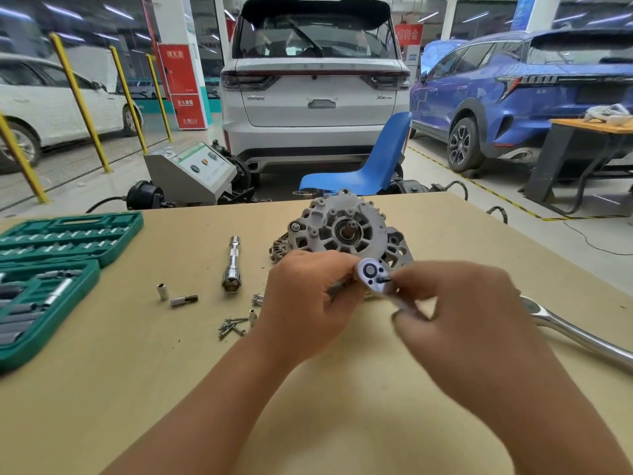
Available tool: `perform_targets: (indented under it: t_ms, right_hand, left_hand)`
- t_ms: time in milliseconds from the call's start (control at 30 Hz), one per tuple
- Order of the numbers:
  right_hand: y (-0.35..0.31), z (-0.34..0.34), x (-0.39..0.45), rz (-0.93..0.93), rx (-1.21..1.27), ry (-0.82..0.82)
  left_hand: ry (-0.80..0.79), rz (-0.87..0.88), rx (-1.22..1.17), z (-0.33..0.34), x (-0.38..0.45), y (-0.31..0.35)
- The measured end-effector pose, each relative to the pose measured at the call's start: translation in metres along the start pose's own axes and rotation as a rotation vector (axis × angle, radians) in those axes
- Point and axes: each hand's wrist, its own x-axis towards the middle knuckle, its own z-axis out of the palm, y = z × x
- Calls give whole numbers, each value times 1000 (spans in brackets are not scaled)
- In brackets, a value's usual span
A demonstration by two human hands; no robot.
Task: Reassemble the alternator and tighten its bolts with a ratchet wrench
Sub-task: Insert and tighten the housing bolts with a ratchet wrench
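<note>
1. Far left on the tan workbench (102,371): open green socket case (51,265), rows of sockets and bits in its slots.
2. Just right of the case: two small loose sockets (178,296), one upright, one lying flat.
3. Further right: long chrome socket extension (233,265) lying roughly front to back, wide socket end nearest the viewer.
4. Below and right of it: small heap of loose bolts (233,327) (exact count too small to tell), near the left wrist.
5. Centre, raised above the table: left hand (308,303), fingers curled round a thin bar or shaft that joins the small ratchet wrench (371,272).
6. Between both hands: round head of the small ratchet wrench, face toward the camera, a dark lever on its right side.
7. Behind the hands, toward the far table edge: grey alternator (346,228) resting on the bench, shaft end facing the viewer, touched by neither hand; copper-coloured parts visible at its left foot.
8. Right of centre: right hand (462,320), blurred, fingertips pinching at the lever side of the ratchet head and wrapping its handle.
9. Far right on the bench: larger chrome ratchet handle (582,337) lying diagonally, apart from both hands.
10. Background beyond the table: blue chair (373,166), white car (315,97), blue car (531,97).
</note>
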Motion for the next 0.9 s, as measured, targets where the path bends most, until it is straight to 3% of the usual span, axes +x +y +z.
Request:
perform_targets:
  t_ms: [67,100,233,267,367,400,533,667,833,900]
  right_hand:
    - [3,-5,4,5,-46,140]
    - [3,-5,4,-14,-58,136]
    - [-6,3,-7,-59,-51,-191]
    - [-3,2,-4,-45,-40,-179]
    - [5,-5,2,-18,-108,78]
    - [3,-5,2,-32,-128,74]
    - [-5,3,-4,-47,-22,-210]
    - [3,-4,1,0,-79,30]
    - [-2,1,-6,-65,15,-278]
    - [7,-3,-1,-41,-48,-103]
  left_hand:
    - [-20,10,5,-3,0,0]
    - [-15,3,11,-3,1,0]
    - [11,-10,6,-2,3,1]
    - [-2,-8,-10,-3,2,0]
    - [-48,6,-18,-5,1,0]
    - [-45,-1,-7,-5,1,0]
    - [22,-21,12,0,-1,2]
    - [-37,-1,0,-3,-1,0]
    - [62,-22,16,2,-1,4]
    - [31,-20,18,0,-1,3]
